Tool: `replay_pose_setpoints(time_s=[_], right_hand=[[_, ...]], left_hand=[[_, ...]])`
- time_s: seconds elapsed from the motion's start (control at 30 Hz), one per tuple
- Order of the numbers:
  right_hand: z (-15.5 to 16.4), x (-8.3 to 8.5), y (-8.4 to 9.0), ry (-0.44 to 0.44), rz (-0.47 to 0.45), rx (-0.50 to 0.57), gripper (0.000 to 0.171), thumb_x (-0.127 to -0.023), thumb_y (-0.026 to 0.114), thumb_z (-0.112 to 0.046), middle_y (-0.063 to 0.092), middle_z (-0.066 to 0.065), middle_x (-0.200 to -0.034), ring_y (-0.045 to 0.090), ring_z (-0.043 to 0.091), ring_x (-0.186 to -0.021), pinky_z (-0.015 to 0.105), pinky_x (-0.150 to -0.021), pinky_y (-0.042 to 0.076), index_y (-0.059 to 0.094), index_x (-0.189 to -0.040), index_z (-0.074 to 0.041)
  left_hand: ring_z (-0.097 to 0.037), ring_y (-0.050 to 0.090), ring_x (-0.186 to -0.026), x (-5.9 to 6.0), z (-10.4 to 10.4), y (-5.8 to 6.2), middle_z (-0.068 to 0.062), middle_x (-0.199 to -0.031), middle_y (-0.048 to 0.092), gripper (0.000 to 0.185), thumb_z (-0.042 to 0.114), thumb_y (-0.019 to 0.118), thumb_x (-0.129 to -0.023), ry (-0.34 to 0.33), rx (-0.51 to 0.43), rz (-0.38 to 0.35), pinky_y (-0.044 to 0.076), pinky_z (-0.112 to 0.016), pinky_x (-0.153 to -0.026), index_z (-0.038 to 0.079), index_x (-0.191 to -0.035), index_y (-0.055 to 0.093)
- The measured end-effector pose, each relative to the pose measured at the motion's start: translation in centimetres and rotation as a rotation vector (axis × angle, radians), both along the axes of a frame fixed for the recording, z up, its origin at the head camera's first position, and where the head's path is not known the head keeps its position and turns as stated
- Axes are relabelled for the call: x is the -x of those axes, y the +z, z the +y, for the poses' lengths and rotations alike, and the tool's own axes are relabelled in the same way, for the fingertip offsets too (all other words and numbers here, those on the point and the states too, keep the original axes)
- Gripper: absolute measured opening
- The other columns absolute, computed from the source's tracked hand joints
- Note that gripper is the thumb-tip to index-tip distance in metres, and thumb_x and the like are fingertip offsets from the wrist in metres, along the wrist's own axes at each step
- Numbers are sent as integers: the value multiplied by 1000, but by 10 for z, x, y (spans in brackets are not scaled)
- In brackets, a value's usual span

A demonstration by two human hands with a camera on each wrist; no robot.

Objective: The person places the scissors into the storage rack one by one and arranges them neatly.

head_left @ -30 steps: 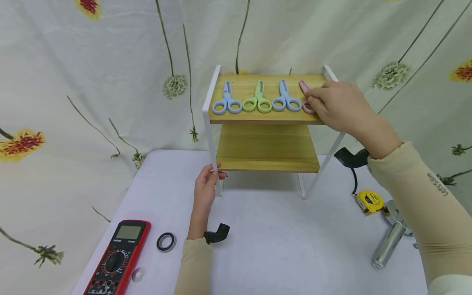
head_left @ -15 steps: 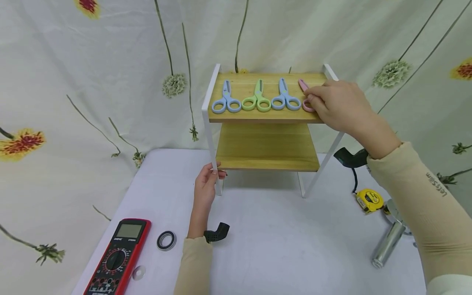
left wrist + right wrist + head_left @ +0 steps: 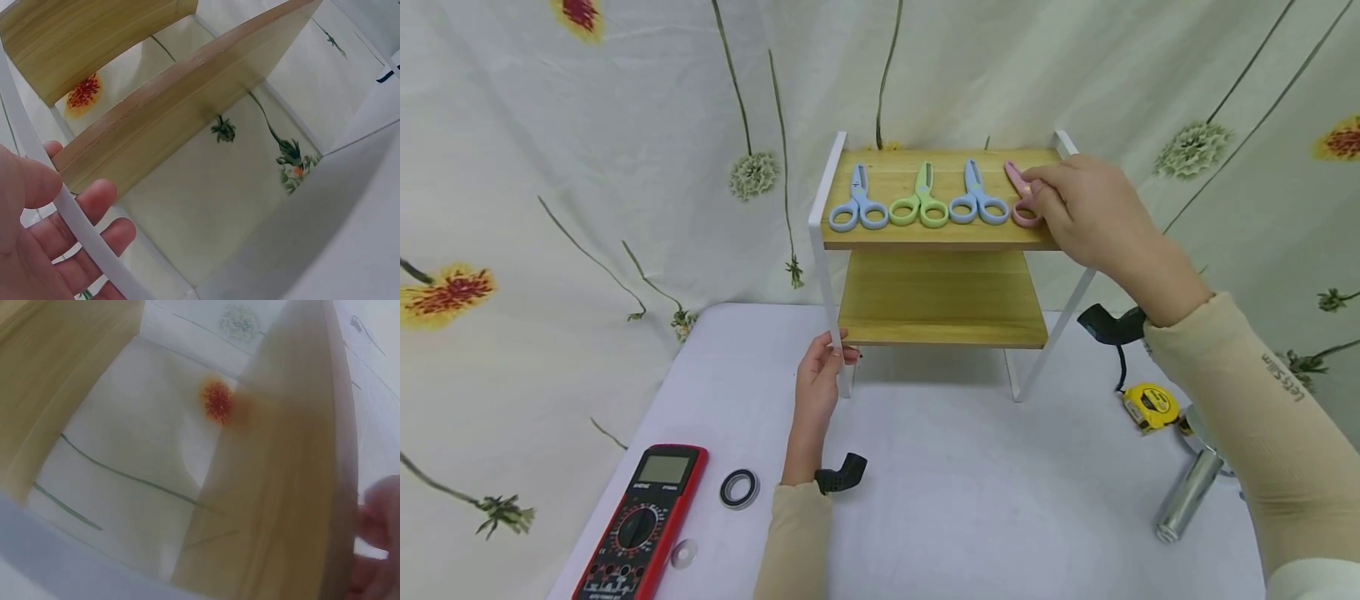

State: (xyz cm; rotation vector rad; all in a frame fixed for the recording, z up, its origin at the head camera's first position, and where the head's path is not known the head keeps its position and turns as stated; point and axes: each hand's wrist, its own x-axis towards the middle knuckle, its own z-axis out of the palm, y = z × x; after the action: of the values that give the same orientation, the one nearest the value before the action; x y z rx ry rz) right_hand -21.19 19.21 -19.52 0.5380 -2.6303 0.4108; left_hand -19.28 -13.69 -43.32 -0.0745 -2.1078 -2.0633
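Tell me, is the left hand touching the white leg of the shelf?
Touching. In the left wrist view, the fingers and thumb of the left hand curl round the white leg.

The head camera looked forward and down from above the near edge of the table [image 3: 940, 500], facing the rack [image 3: 936, 242], which stood mid-frame against a flowered curtain [image 3: 587, 167]; it took in both of the rack's shelves, both arms and the tools beside the rack. The left wrist camera sat very close to the rack's front left leg [image 3: 81, 231], low down, looking up and across under the shelves [image 3: 187, 119] toward the curtain behind the rack. The right wrist camera was just beside the rack's right end, blurred by nearness, looking along the shelf edges [image 3: 294, 475]. All three views shared the rack's wooden shelves and the curtain.
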Motion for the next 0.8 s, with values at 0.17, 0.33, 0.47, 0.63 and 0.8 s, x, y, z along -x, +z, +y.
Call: replay_pose_setpoints(time_s=[0.17, 0.33, 0.47, 0.63, 0.8], right_hand=[[-1, -9, -23, 231, 391, 201, 31, -101, 48, -7, 69, 30, -108, 58, 47, -105, 57, -97, 39, 71, -114, 10], [-10, -33, -67, 428, 614, 330, 35, -102, 50, -17, 72, 25, -96, 61, 45, -104, 48, -108, 39, 74, -100, 8], [-11, -56, -109, 480, 541, 300, 44, -107, 44, -25, 72, 22, -96, 60, 43, -106, 40, -122, 32, 74, -100, 7], [-1, -78, -157, 493, 387, 280, 44, -109, 42, -25, 72, 18, -101, 59, 38, -106, 27, -122, 29, 73, -103, 5], [16, -97, -194, 398, 229, 289, 24, -103, 52, -9, 71, 14, -106, 59, 33, -107, 18, -120, 27, 73, -108, 2]], left_hand=[[-10, 66, -96, 0, -2, 0, -6, -98, 71, 34, 5, 44, -106, -13, 3, -20, 41, -51, -111, 2, -137, 58], [-26, 60, -124, -6, -4, 4, -20, -131, 65, 42, 11, 44, -108, -22, 71, -57, 36, -58, -117, 12, -149, 51], [-33, 48, -143, -16, -5, 6, -17, -153, 52, 52, 13, 43, -108, -46, 145, -65, 35, -58, -119, 19, -159, 36], [-37, 47, -144, -29, -11, 3, -19, -155, 49, 55, 18, 44, -108, -45, 281, -78, 39, -59, -115, 20, -161, 30], [-39, 44, -146, -44, -24, 3, -17, -157, 47, 54, 19, 46, -107, -48, 440, -92, 37, -59, -117, 21, -160, 34]])
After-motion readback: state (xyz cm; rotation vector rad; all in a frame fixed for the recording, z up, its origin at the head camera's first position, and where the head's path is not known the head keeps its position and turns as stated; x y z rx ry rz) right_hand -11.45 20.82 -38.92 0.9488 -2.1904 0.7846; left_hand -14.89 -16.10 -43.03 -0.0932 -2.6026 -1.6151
